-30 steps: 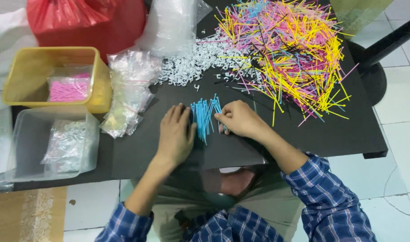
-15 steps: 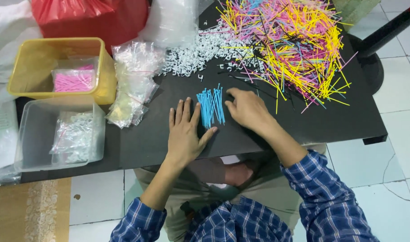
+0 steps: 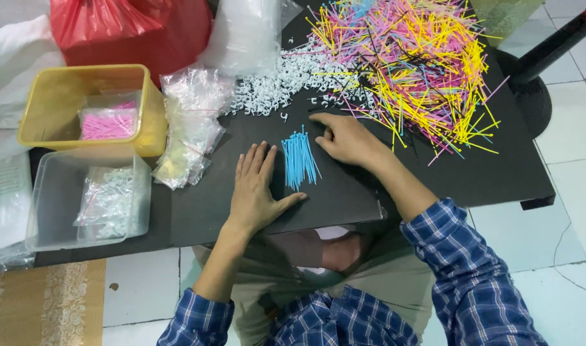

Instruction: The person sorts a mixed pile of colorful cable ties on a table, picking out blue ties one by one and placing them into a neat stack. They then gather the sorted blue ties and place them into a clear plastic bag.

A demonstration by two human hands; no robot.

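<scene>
Yellow tub (image 3: 56,96): bag of pink ties (image 3: 107,123) | clear tub (image 3: 49,186): bagged white clips (image 3: 107,202) | blue ties (image 3: 298,159): on table, between flat open left hand (image 3: 254,192) and loosely curled, empty right hand (image 3: 345,138)

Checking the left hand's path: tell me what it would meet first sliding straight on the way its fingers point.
The left hand, flat on the black tabletop, points away from the person. Bare tabletop comes first, then probably the heap of small white plastic clips; the bundle of blue cable ties lies just beside that line.
</scene>
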